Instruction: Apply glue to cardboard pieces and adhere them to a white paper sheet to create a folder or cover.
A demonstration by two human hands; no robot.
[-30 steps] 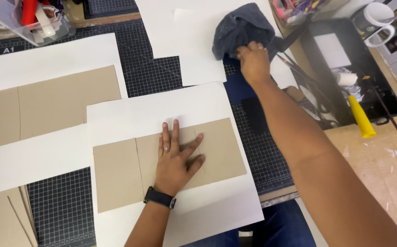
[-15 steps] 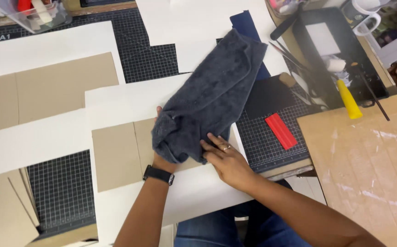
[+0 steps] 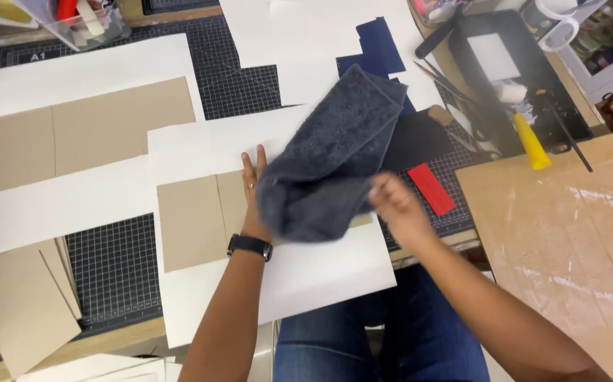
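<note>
A dark grey towel (image 3: 328,159) lies bunched over my left hand (image 3: 253,191) and over the brown cardboard panels (image 3: 193,219) glued on a white sheet (image 3: 299,276). My left hand rests flat on the cardboard, fingers apart, mostly covered by the towel; a black watch sits on its wrist. My right hand (image 3: 395,205) grips the towel's right edge, blurred by motion.
A second white sheet with cardboard panels (image 3: 87,134) lies to the left on the black cutting mat (image 3: 112,269). Loose cardboard pieces (image 3: 24,308) sit at lower left. A red strip (image 3: 431,188), dark blue paper (image 3: 377,46), a yellow-handled tool (image 3: 531,141) and a wooden board (image 3: 568,233) are on the right.
My right hand fetched the towel from the far side, brought it onto the cardboard over my left hand, and now shifts it slightly right. The left hand stayed put.
</note>
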